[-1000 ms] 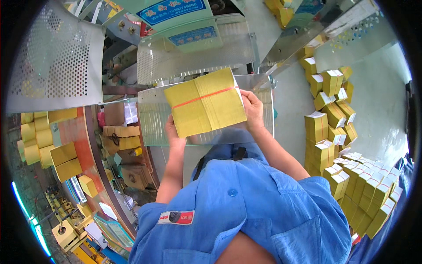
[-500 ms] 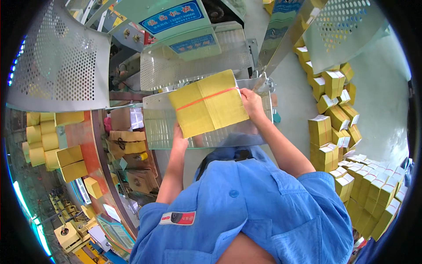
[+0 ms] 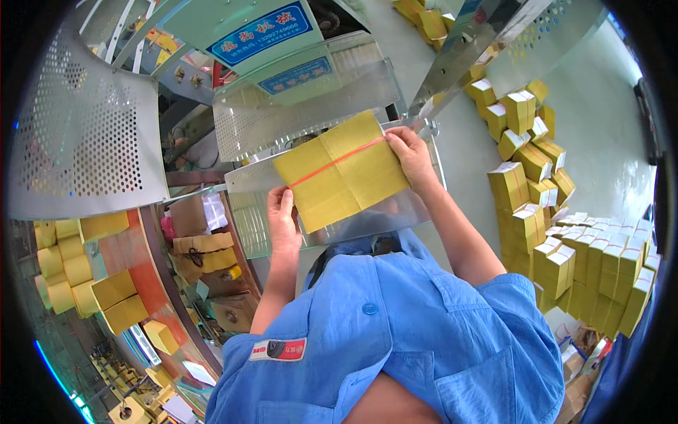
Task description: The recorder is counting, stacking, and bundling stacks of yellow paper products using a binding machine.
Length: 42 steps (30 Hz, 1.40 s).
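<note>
Vs. earlier frames: view has swung so the machine (image 3: 282, 85) fills more of the upper field; the yellow stack (image 3: 341, 172) sits slightly further in over the metal tray (image 3: 367, 215), both hands in the same grips as before.

Machine: green body, perforated steel guards at left and centre, slanted steel chute at upper right. Its tray juts toward the person, edge just above the blue shirt (image 3: 395, 339).

Bundles (image 3: 565, 247): yellow banded packs piled on the floor at right, well apart from the hands; more yellow blocks (image 3: 78, 268) on a curved red table at left.

Stack: flat yellow paper, one thin red band across it, tilted, held above the tray. Whether it touches the tray cannot be told.

Left hand (image 3: 282, 219): fingers closed on the stack's lower left edge, thumb on top.
Right hand (image 3: 409, 155): pinching the upper right corner, close to the chute's lower end.

Open room: bare floor between tray and bundles on the right; guards close above the stack.
</note>
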Available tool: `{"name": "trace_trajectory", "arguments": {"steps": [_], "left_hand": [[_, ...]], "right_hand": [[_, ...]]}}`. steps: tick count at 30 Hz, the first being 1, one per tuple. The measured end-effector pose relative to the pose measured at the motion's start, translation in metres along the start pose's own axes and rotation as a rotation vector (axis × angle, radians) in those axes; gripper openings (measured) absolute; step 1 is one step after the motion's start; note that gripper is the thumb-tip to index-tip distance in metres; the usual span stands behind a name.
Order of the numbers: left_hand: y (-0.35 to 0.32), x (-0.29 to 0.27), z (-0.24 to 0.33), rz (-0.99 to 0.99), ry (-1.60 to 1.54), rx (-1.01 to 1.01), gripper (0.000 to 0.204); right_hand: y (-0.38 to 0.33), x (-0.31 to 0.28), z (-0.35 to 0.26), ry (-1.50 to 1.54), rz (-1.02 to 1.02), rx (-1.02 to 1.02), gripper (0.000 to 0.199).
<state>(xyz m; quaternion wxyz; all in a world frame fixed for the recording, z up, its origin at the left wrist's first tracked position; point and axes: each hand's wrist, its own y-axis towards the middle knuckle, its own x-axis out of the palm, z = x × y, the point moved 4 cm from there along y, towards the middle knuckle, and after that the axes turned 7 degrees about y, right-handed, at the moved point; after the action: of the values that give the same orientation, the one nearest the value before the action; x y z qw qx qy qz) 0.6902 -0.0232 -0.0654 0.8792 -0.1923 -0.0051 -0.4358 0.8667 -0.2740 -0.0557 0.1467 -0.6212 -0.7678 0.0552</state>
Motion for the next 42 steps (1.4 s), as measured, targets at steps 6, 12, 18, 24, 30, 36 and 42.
{"name": "trace_trajectory", "arguments": {"steps": [6, 12, 18, 24, 30, 36, 42], "left_hand": [[0.004, -0.004, -0.004, -0.059, -0.062, -0.063, 0.014], [0.016, -0.016, 0.003, -0.103, 0.117, 0.001, 0.008], [0.017, -0.006, 0.029, -0.071, 0.516, 0.24, 0.006], [0.017, -0.007, 0.034, -0.214, 0.416, 0.228, 0.007], [0.064, -0.017, 0.008, -0.375, 0.249, -0.233, 0.048], [0.038, -0.012, -0.01, -0.545, 0.283, -0.279, 0.049], [-0.042, 0.02, -0.028, -0.664, 0.366, -0.267, 0.051]], "right_hand": [[-0.011, 0.0, 0.011, 0.008, 0.116, 0.046, 0.018], [-0.015, -0.004, 0.015, -0.209, 0.236, -0.027, 0.02], [-0.021, 0.004, 0.004, -0.132, 0.22, -0.286, 0.017], [-0.03, 0.005, 0.002, -0.138, 0.268, -0.224, 0.024], [-0.02, -0.004, 0.035, -0.174, 0.278, -0.019, 0.033], [-0.036, 0.006, 0.063, -0.237, 0.214, 0.056, 0.045], [-0.151, -0.066, 0.078, -0.089, 0.343, 0.016, 0.041]]}}
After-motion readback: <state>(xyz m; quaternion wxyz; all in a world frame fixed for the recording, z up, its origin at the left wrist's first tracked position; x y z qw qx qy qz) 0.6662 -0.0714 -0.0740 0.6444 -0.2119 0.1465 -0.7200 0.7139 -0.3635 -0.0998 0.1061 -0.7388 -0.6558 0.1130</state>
